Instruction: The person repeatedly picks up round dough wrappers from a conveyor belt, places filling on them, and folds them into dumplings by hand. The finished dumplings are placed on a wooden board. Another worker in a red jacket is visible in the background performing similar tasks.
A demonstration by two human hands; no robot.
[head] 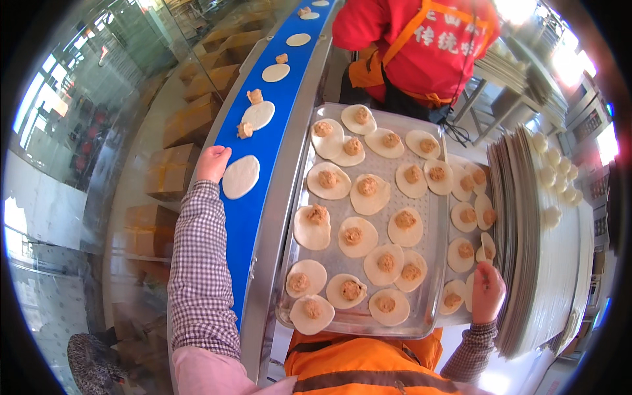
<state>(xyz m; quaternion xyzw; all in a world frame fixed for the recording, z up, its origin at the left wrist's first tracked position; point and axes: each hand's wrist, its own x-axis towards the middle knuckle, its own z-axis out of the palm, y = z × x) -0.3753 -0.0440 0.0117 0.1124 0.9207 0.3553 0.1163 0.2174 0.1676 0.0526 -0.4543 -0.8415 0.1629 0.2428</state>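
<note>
My left hand (213, 163), its fingers curled closed, is over the left side of the blue conveyor belt (247, 217). Right beside it a bare dough round (241, 177) lies flat on the belt. Farther up the belt, lumps of filling (245, 130) touch another dough round (259, 115). My right hand (488, 291) is over the tray on the right, fingertips drawn together at the lower edge of a tilted dough round (487, 247); whether they grip it is unclear. Before me a perforated metal tray (331, 264) bears several dough rounds, each topped with filling, such as one (358, 237) near its middle.
A co-worker in a red top (419, 54) stands beyond the tray. Stacked boards (533, 237) with pale dough balls (548, 175) rise close to my right hand. Cardboard boxes (170, 170) line the left, behind glass. A metal rail (284, 163) runs between belt and tray.
</note>
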